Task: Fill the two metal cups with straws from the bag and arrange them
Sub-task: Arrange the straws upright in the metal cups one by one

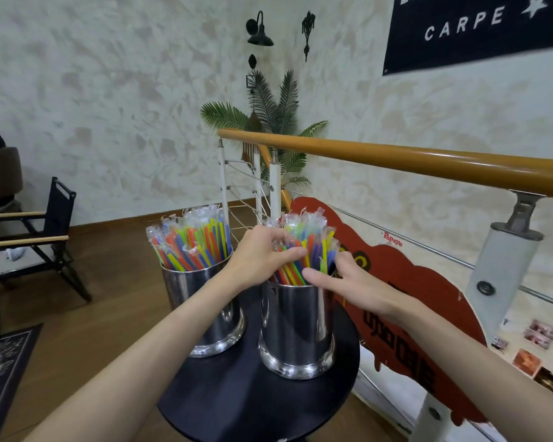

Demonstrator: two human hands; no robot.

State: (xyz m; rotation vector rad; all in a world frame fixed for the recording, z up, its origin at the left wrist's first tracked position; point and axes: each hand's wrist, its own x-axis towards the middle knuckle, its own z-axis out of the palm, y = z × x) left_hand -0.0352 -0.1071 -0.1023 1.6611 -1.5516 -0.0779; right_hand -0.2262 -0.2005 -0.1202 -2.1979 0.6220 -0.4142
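On the round black bench [237, 406] beside the stair rail [428, 161], two metal cups stand close together, both already crammed with wrapped, bright straws. And it's the right cup [296, 333] getting the attention: the left hand [259, 256] curls its fingers and thumb around that cup's straws [310, 247] from the side facing the left cup [205, 307], while the right hand [351, 282] reaches in from the rail side, thumb laid along the front of the bundle, fingers spread against it. That looks like a squeeze from both sides, gathering the bundle so it stands neat and upright. The left cup's straws [189, 240] fan out untouched.

Filling seems done; this reads as the arranging stage. Hard to say how firmly the right hand holds, since its fingertips vanish behind the straws. No bag anywhere in sight, and the bench's near edge is cut off.
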